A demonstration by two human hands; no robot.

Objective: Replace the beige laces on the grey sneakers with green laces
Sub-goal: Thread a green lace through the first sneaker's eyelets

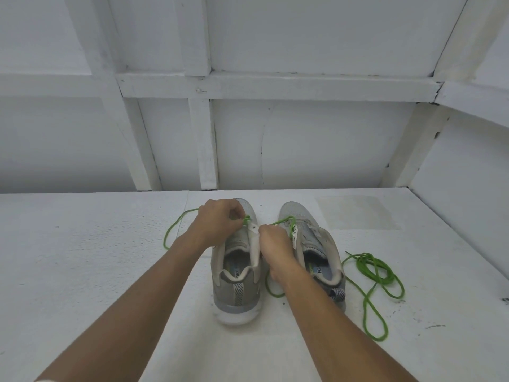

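Two grey sneakers stand side by side on the white table, heels toward me: the left sneaker (pixel 236 296) and the right sneaker (pixel 316 241). My left hand (pixel 217 224) pinches a green lace (pixel 172 230) at the left sneaker's lower eyelets; the lace loops out to the left. My right hand (pixel 275 249) rests between the shoes, fingers closed by the left sneaker's raised tongue (pixel 254 244), with a stretch of green lace running past it toward the right shoe. What it grips is hidden. A second green lace (pixel 371 271) lies bunched beside the right sneaker.
The white table (pixel 96 257) ends at a white panelled wall (pixel 303 147) behind the shoes. A side wall closes in at the right. A faint square patch (pixel 358 213) marks the table surface behind the right sneaker.
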